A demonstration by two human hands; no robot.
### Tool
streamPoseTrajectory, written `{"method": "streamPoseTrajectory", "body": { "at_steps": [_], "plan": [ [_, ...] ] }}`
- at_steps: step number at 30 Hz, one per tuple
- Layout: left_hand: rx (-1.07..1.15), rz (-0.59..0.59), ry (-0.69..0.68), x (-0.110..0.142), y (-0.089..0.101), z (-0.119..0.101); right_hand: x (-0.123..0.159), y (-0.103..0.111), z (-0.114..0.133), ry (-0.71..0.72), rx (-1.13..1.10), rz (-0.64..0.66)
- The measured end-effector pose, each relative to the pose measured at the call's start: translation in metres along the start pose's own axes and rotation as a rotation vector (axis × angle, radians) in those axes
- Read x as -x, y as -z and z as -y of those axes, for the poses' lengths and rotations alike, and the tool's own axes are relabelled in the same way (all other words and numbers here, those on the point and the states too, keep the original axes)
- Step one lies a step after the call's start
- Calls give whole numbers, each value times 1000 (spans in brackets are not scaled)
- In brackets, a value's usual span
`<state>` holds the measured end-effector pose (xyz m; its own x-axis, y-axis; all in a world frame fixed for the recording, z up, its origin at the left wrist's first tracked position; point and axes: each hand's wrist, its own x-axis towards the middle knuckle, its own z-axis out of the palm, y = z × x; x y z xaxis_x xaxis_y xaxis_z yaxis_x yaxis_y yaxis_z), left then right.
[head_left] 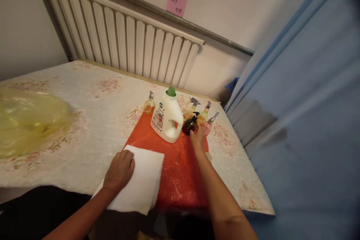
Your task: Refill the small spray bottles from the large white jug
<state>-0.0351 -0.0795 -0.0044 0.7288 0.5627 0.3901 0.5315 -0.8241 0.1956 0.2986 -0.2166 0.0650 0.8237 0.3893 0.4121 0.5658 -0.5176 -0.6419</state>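
Note:
My left hand (pixel 120 168) lies with curled fingers on a folded white cloth (pixel 144 180), near its left edge. The cloth overlaps the near part of a red plastic sheet (pixel 180 172). Over on the right, my right hand (pixel 198 138) has its fingers closed at the side of a dark pump bottle (pixel 190 125); part of the grip is hidden. Just left of that bottle stands a large white jug (pixel 168 118) with a handle, a printed label and a green cap (pixel 171 91).
Several spray bottles stand behind the pump bottle, among them a pink one (pixel 207 128). Another spray bottle (pixel 150 104) is left of the jug. A yellow plastic bag (pixel 30 120) lies on the flowered tablecloth (pixel 92 101). A radiator (pixel 120 26) and a blue curtain (pixel 295 101) border the table.

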Motion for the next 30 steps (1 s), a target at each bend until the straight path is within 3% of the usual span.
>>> {"method": "streamPoseTrajectory", "body": {
  "at_steps": [6,9,11,15,17,23,26,30],
  "plan": [
    [95,-30,20,-1,-5,5,83,3,34,146,-81,341],
    [172,-61,39,-12,-2,14,126,3,49,205,-92,429],
    [137,-14,46,-23,5,19,145,2,55,234,-67,450],
    [10,271,-15,-46,22,22,157,-5,63,267,26,456],
    [-24,360,-57,-54,29,21,156,-12,67,275,75,469],
    [-69,407,-69,-63,45,15,153,-21,78,260,153,502],
    [-43,410,-111,-55,60,20,160,-12,83,250,146,509],
    [210,460,-175,-28,92,34,185,14,87,239,99,506]
  ]
}}
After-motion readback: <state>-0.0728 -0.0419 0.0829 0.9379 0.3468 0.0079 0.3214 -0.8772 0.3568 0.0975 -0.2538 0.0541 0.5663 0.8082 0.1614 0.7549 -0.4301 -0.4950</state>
